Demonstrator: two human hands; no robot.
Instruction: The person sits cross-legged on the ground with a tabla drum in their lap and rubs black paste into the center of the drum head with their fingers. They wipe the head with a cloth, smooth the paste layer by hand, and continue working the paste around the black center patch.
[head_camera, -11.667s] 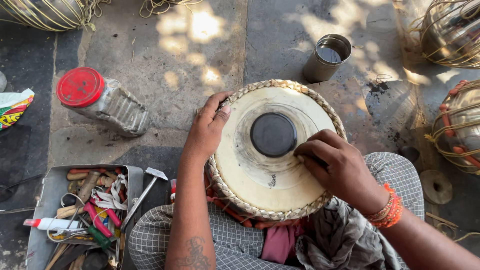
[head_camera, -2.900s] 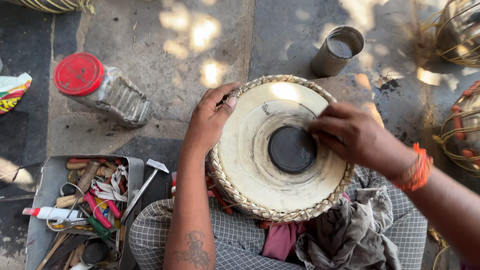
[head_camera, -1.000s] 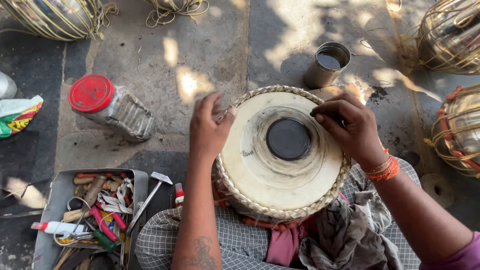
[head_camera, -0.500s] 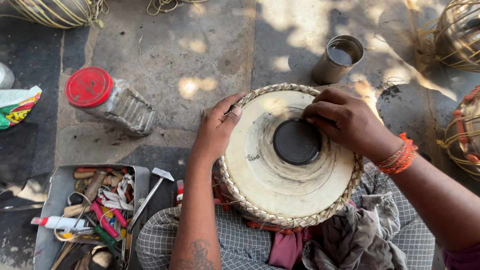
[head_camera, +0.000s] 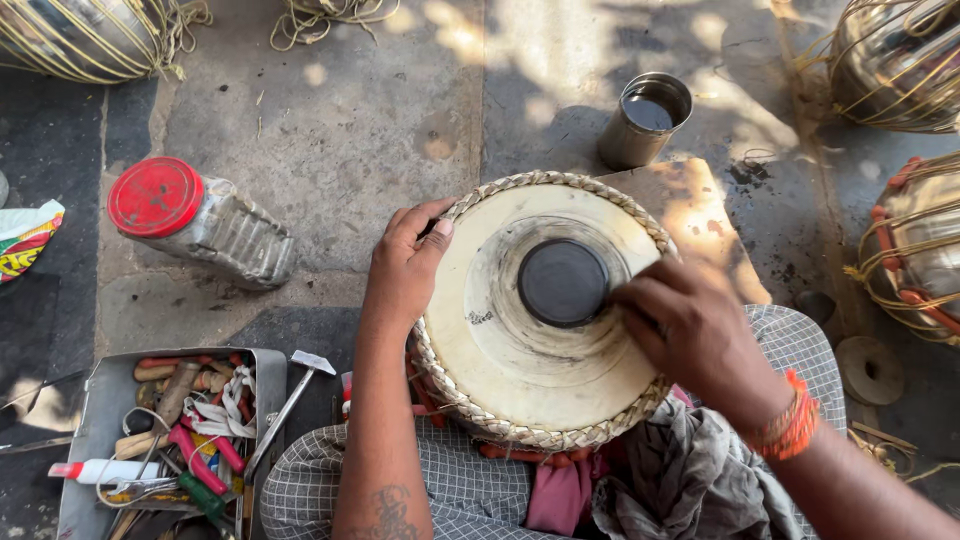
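Braided-rim hide drumhead (head_camera: 520, 360), round black patch (head_camera: 562, 283)

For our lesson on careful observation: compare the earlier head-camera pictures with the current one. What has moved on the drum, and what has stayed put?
The right hand has travelled around the black centre patch: from its upper right half a second ago to its right side, fingers at the patch's edge. The left hand still grips the braided rim at the drum's left. The metal cup, red-lidded jar and tool tray stay put.

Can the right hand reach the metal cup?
Probably yes. The right hand rests on the drum, and the cup stands just beyond the rim on bare floor, nothing between.
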